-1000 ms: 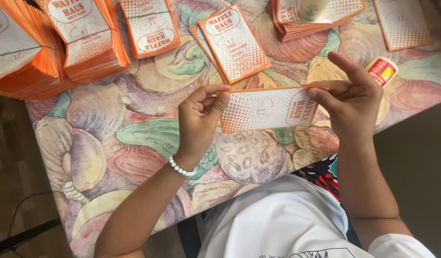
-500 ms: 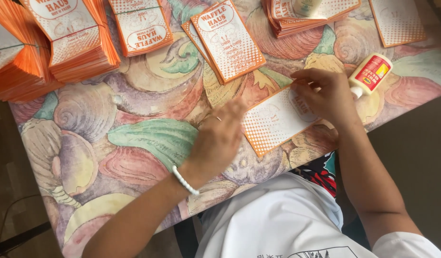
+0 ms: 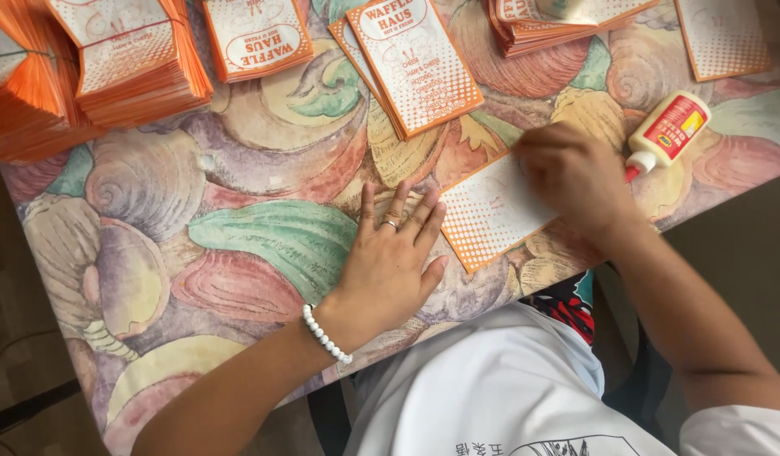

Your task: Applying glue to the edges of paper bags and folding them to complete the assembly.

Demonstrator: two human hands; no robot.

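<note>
One orange-dotted sleeve (image 3: 491,211) pressed flat | left hand (image 3: 390,262) open, palm down | right hand (image 3: 571,177) pressing | glue bottle (image 3: 664,131) aside | stacks (image 3: 128,59) remain.

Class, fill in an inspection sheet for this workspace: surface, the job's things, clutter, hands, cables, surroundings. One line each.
Surface: table covered in a shell-patterned cloth.
Job's things: orange-and-white paper sheet lying flat; glue bottle on its side beside it.
Clutter: orange sheet stacks along the far edge; two loose printed sheets.
Hands: left hand flat on the table at the sheet's edge; right hand pressing on the sheet, blurred.
Cables: dark cable on the floor.
Surroundings: brown floor.
</note>
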